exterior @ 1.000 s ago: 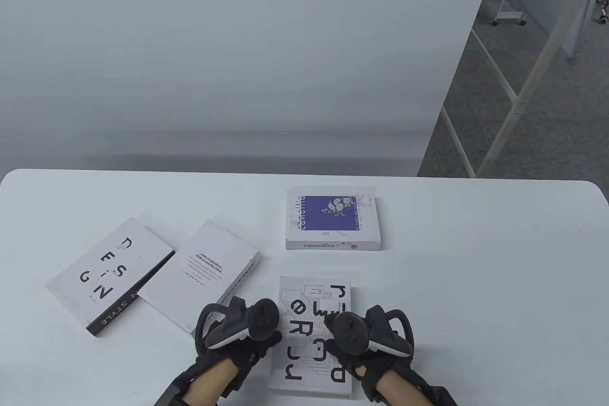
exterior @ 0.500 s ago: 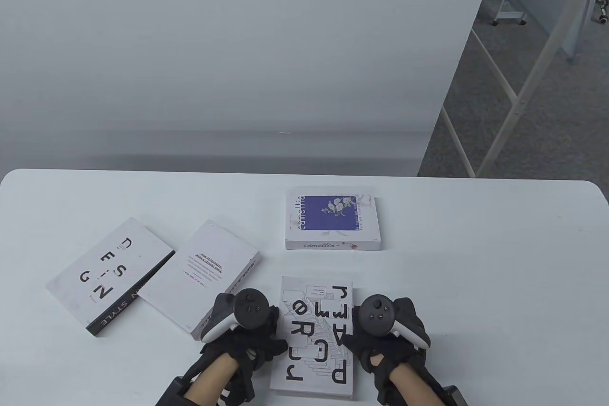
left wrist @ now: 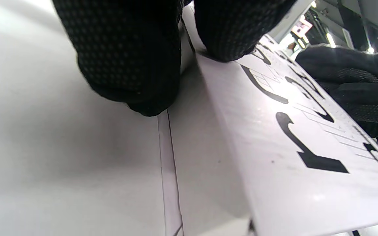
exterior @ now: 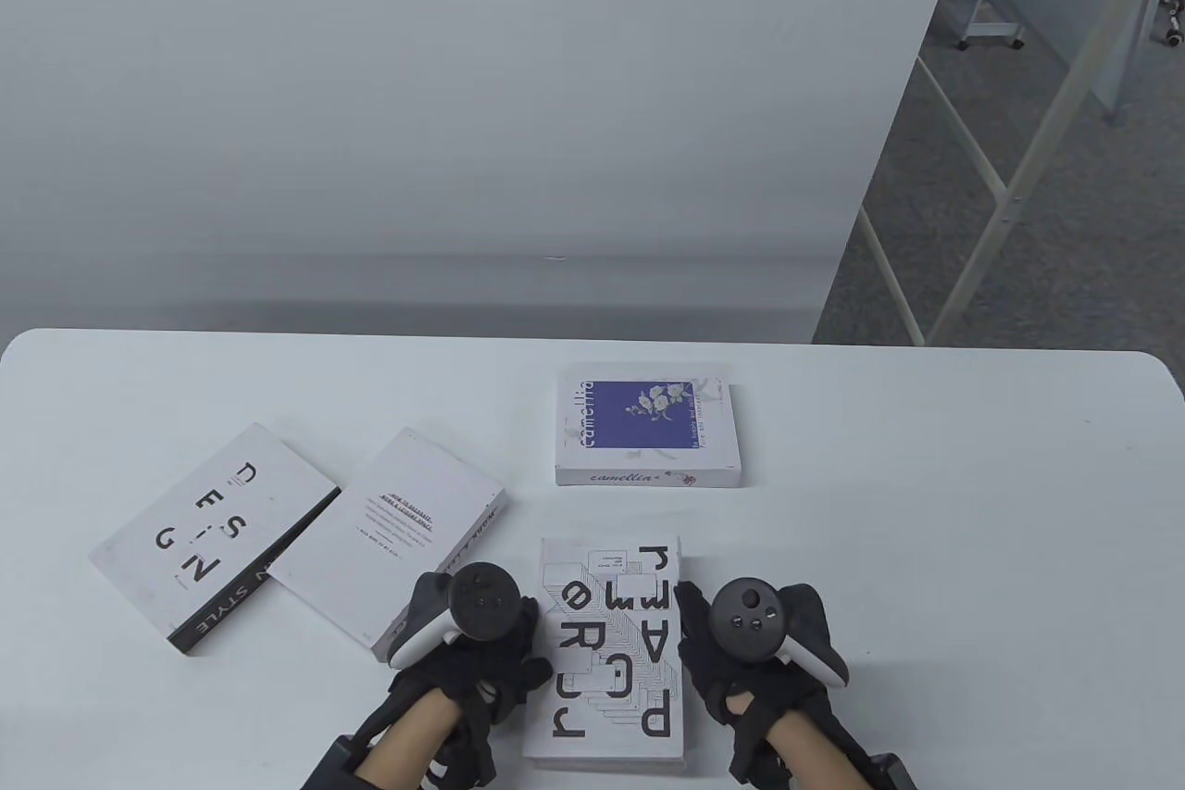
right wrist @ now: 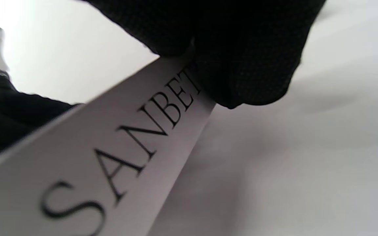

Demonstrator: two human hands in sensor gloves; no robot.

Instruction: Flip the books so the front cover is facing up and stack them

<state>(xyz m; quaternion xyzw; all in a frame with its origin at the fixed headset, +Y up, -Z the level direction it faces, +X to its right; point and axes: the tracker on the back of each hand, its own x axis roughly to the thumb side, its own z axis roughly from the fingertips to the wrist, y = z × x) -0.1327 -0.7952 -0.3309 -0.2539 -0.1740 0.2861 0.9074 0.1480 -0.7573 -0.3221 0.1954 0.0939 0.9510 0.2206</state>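
Note:
A white book with big black letters (exterior: 611,642) lies at the table's front centre. My left hand (exterior: 535,658) grips its left edge, with a thumb on the cover (left wrist: 290,137) and a finger (left wrist: 133,65) down the side. My right hand (exterior: 687,634) grips its right edge. In the right wrist view my fingers (right wrist: 248,55) pinch the spine (right wrist: 126,154), printed "SANBE…", which stands tilted off the table. The underside of the book is hidden.
A DESIGN book (exterior: 208,531) lies front left, overlapped by a white book with small text (exterior: 407,531). A blue and white camellia book (exterior: 648,424) lies behind the held book. The white table (exterior: 972,549) ends at a rounded right edge.
Both hands moved from above the lettered book out to its left and right edges and took hold. The book's right side has tipped up slightly and it looks narrower.

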